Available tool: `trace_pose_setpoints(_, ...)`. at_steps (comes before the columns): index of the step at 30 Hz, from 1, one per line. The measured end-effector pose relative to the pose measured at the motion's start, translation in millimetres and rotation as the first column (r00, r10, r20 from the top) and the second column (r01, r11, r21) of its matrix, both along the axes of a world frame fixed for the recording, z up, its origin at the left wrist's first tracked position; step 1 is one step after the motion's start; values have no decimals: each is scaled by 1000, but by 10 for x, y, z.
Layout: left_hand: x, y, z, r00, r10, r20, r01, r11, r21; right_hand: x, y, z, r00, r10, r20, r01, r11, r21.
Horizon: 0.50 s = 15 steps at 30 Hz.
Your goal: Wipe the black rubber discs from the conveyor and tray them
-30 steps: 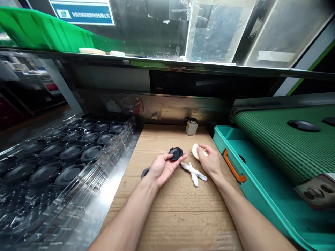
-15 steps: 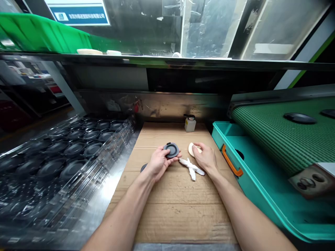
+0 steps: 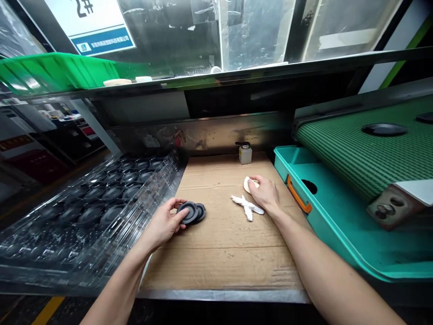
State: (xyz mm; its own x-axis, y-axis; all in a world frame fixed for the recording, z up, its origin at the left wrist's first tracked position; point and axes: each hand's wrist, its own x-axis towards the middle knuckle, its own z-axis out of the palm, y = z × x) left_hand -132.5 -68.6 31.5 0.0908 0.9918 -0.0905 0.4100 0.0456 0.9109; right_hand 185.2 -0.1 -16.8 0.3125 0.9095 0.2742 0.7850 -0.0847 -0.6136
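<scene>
My left hand (image 3: 165,222) grips a dark grey round lid (image 3: 188,213), with the thumb on its face. That lid overlaps a second dark round lid (image 3: 202,212) on the cardboard sheet (image 3: 216,253). Whether the held lid touches the board is hidden. My right hand (image 3: 266,193) has its fingers closed on a cream round pad (image 3: 247,184), at the right side of the cardboard. Just below that hand lie crossed white strips (image 3: 248,208), perhaps cloth or finger covers.
A small bottle (image 3: 245,154) stands at the cardboard's back. To the left are clear plastic trays (image 3: 149,198) of black round parts. At right, a teal bin (image 3: 338,239) sits below a green conveyor (image 3: 345,144) carrying black discs. A shelf with a green crate (image 3: 61,72) crosses above.
My left hand has moved left and toward me with the lid, over to the other lid. My right hand stays on the pad. The camera view has tilted.
</scene>
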Motion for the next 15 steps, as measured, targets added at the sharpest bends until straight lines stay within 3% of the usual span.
trace_pose_setpoints(5,46,143,-89,976,-66,-209,81,995,66,-2,-6,15,1000,-1,-3,1,1000,-18)
trace_pose_setpoints(10,34,151,-44,819,-73,-569,227,952,204,6,-19,22,999,20,-28,-20,1000,-7)
trace_pose_setpoints(15,71,52,25,724,-102,-682,298,938,176,5,-20,24,999,24,-35,-25,1000,-13)
